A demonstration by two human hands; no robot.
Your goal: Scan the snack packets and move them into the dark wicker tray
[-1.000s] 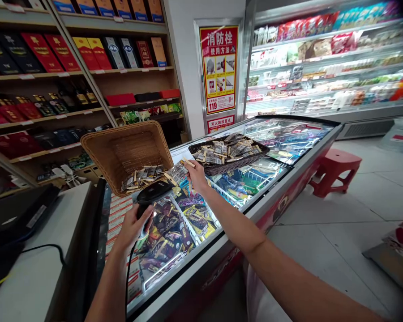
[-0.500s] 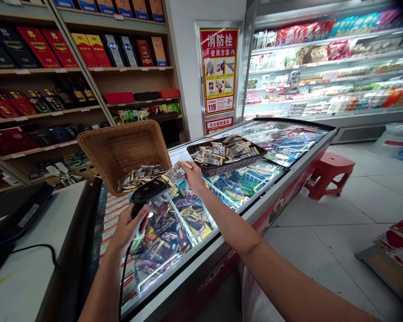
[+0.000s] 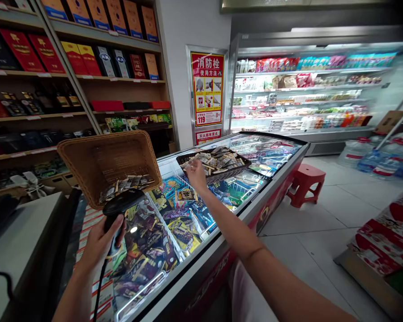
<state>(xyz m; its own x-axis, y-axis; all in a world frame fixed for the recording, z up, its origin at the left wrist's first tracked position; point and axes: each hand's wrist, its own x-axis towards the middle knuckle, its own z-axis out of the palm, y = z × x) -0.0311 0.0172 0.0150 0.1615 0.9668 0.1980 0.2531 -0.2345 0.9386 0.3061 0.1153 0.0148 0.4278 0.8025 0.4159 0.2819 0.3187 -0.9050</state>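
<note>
My left hand (image 3: pixel 102 241) grips the handle of a black barcode scanner (image 3: pixel 122 201), its head pointing toward the right, a cable hanging below. My right hand (image 3: pixel 197 176) reaches to the near left edge of a dark woven basket (image 3: pixel 218 175) heaped with small clear packets (image 3: pixel 226 161). Its fingers are pinched together on a small packet (image 3: pixel 189 165), partly hidden by the hand and blending with the pile. On the left, a tan wicker basket (image 3: pixel 112 150) lies tilted with its opening toward me, more such packets (image 3: pixel 129 184) in its lower part.
Both baskets rest on a glass-topped chest freezer (image 3: pixel 188 273) full of colourful ice-cream packs. A white counter (image 3: pixel 23 250) stands at left, shelves of boxes (image 3: pixel 107 60) behind. On the floor at right are a red stool (image 3: pixel 307 183), water bottles (image 3: pixel 356 150) and stacked cartons (image 3: pixel 386 237).
My right hand has gone from beside the scanner to the dark basket, taking the packet along. My left hand still holds the scanner. The view has turned slightly right and upward.
</note>
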